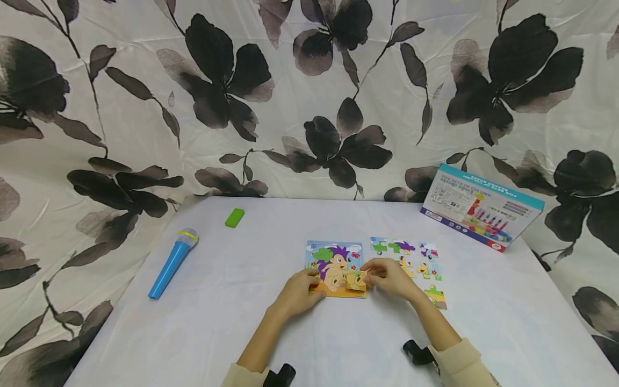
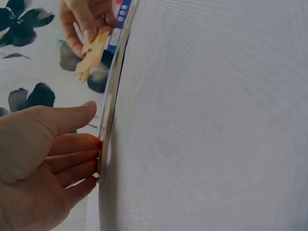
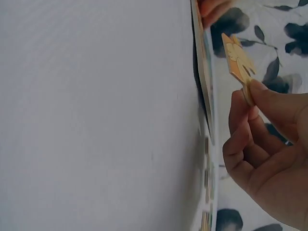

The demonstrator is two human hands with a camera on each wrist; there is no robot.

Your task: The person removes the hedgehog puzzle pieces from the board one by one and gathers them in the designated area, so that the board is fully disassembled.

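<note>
A square cartoon jigsaw board point(image 1: 333, 293) lies on the white table, showing a purple-haired figure. My left hand point(image 1: 302, 293) rests at the board's left edge; in the left wrist view its nearly straight fingers touch that edge and the thumb stands apart. Between thumb and fingertips my right hand point(image 1: 390, 277) pinches a yellow-orange puzzle piece point(image 3: 238, 57). The piece is held raised and tilted over the board's lower right corner. Right of the board, several loose puzzle pieces point(image 1: 436, 295) lie spread out, some partly hidden by the right hand.
A blue toy microphone point(image 1: 171, 263) lies at the left of the table point(image 1: 217, 322), with a green block point(image 1: 234, 218) farther back. A printed box point(image 1: 481, 209) stands at the back right. Behind the table hangs a floral cloth point(image 1: 280, 107).
</note>
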